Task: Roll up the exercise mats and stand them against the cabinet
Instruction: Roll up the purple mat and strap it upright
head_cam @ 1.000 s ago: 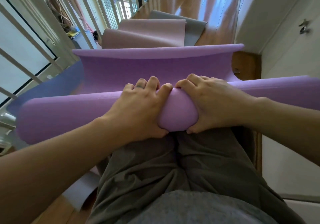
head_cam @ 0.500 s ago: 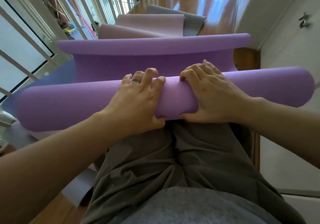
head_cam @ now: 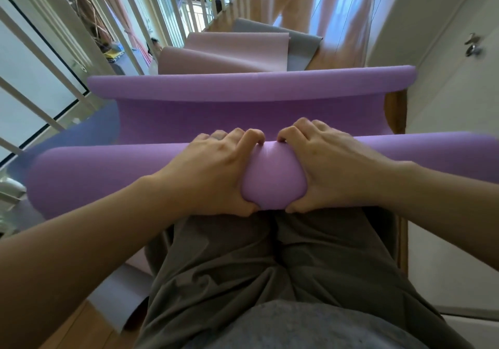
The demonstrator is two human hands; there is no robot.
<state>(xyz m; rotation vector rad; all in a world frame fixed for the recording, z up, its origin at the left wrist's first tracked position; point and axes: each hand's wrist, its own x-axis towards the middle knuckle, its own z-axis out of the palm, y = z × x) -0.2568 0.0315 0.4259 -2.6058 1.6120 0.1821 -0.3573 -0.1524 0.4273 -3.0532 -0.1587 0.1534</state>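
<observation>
Fingers of right hand (head_cam: 332,168) curl down now; it and left hand (head_cam: 216,176) clamp purple mat (head_cam: 108,176), a soft foam cylinder; pink mat (head_cam: 235,49) beyond it.

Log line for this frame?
step: rolling purple mat | left hand: grips mat | right hand: grips mat | pink mat, grey mat: unrolled

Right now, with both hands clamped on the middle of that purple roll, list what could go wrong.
1. The left hand and right hand grip the purple roll only at its middle, denting it; the unheld ends may loosen or wind unevenly.
2. The mat's far edge curls upward, so it might fold or crease when the roll reaches it.
3. The pink mat lies just beyond, so the roll may run onto it.
</observation>
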